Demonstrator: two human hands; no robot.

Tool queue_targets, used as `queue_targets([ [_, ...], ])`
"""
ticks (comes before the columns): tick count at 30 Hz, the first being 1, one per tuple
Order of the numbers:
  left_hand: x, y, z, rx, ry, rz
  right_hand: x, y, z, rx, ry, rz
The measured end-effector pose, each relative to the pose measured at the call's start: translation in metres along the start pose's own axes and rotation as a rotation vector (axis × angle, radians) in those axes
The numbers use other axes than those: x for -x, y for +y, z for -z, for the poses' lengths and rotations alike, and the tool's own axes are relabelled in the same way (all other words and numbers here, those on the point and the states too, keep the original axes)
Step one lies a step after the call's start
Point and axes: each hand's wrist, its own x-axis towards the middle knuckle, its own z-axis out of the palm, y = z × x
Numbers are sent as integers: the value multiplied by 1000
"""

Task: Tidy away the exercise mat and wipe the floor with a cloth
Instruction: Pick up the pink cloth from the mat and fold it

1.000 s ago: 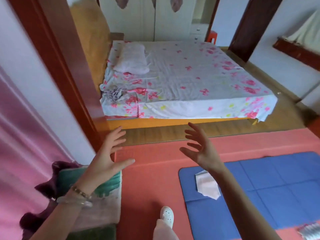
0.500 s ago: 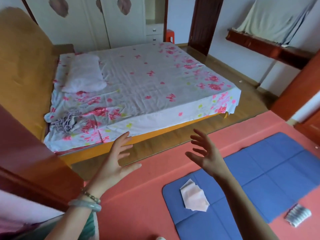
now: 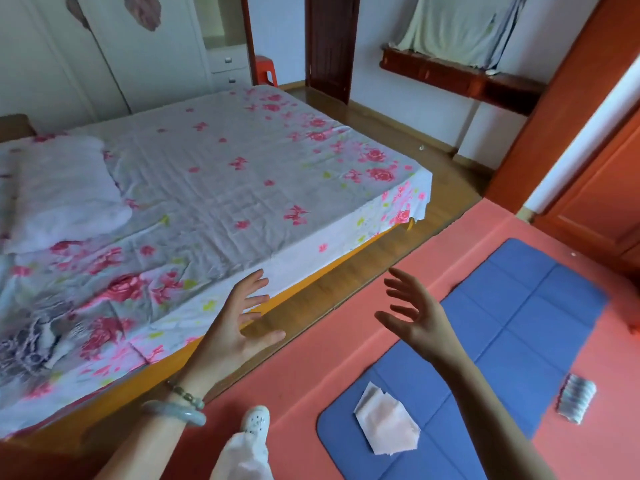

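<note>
A blue exercise mat [image 3: 512,327] lies flat on the pink floor [image 3: 311,372] at the lower right. On its near end rests a folded white cloth [image 3: 384,426]. A small striped rolled cloth [image 3: 575,398] lies on the floor just right of the mat. My left hand [image 3: 239,327] is raised with fingers spread, empty, in front of the bed's edge. My right hand [image 3: 415,317] is also raised with fingers spread and empty, above the mat's left side. Neither hand touches anything.
A bed [image 3: 207,202] with a flowered sheet and a white pillow [image 3: 59,192] fills the left. A strip of wooden floor [image 3: 346,282] runs between bed and pink floor. My white shoe [image 3: 255,422] is at the bottom. Orange doors [image 3: 588,188] stand at right, a wooden shelf [image 3: 460,77] behind.
The view has swung right and moved into the room; the doorframe and pink curtain have left the frame. Both hands stay raised and empty. More of the mat and the striped cloth show.
</note>
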Motion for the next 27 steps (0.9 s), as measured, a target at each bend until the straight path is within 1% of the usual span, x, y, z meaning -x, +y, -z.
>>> queue_targets([
  [7,-145,-27,45,-15,-277,-64,-75,4,-37,-4,256,-134],
  [13,-239,-37,57,-30,-537,-122,-102,-4,-60,-23,459,-259],
  [19,-304,-37,22,7,-730,-142,-105,2,-45,-11,652,-368],
  [23,-344,-36,-17,8,-845,-178,-114,20,-28,-24,779,-404],
  [27,-390,-31,-65,-44,-966,-226,-130,42,-5,-44,881,-422],
])
